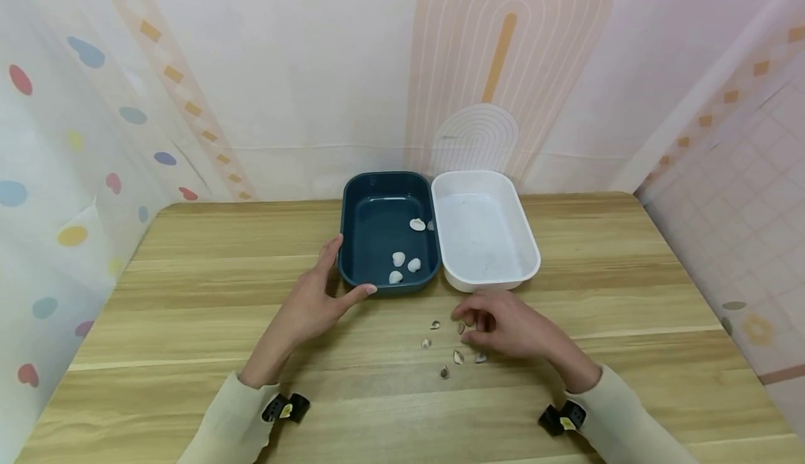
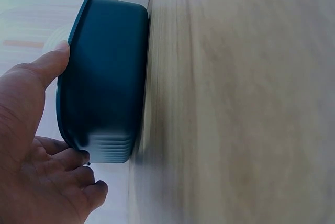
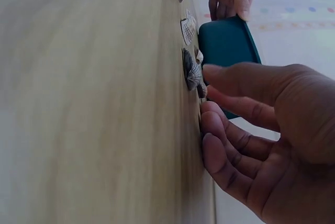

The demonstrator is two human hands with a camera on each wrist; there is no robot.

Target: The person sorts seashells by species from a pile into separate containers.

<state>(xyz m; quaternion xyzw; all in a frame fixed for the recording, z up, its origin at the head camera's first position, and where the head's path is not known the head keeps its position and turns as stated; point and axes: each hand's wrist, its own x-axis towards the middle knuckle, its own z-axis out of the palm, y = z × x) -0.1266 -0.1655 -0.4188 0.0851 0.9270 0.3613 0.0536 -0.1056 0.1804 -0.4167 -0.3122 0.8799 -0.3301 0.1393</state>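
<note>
My left hand (image 1: 312, 305) holds the near left corner of a dark teal tray (image 1: 377, 198), its thumb (image 2: 55, 62) on the front rim and its fingers by the left side. Several white shells (image 1: 399, 259) lie in that tray. Just in front of a white tray (image 1: 487, 240), my right hand (image 1: 512, 324) is low over the table. A gap shows between its thumb and index finger, around a small brownish shell (image 1: 461, 327); contact with it is unclear. More small ridged shells (image 3: 188, 28) lie close by on the table.
The two trays stand side by side at the back of the wooden table (image 1: 207, 296), against a patterned cloth (image 1: 314, 87). Both wrists carry small black cameras (image 1: 286, 408) over pale sleeves.
</note>
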